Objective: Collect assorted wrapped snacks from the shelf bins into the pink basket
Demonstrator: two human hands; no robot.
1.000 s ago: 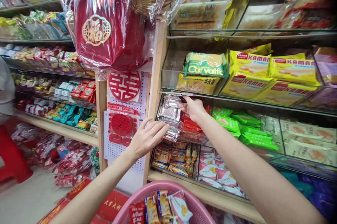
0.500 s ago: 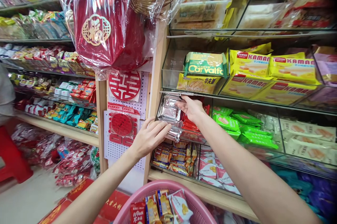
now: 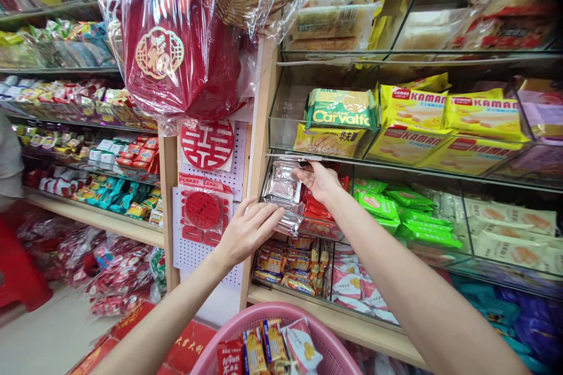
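Shiny silver foil packets [image 3: 284, 187] lie stacked in the left compartment of a glass-fronted shelf. My left hand [image 3: 250, 231] rests at the front left of the stack, its fingers stretched out over the lower packets. At the stack's upper right, my right hand [image 3: 320, 181] has its fingers closed on the edge of a silver packet; the fingertips are partly hidden. Red packets [image 3: 314, 208] sit behind and below the right wrist. Beneath the arms stands a pink plastic basket [image 3: 211, 348] holding several small snack packets [image 3: 273, 344].
Yellow wafer packs [image 3: 413, 108] fill the shelf above, and green packets [image 3: 409, 216] lie to the right. A red bag in clear wrap [image 3: 185, 70] hangs at the upper left. Orange-and-blue packets [image 3: 290, 263] occupy the shelf below. A red stool [image 3: 21, 269] stands far left.
The view has shifted slightly. Both hands stay in nearly the same place at the silver packets.
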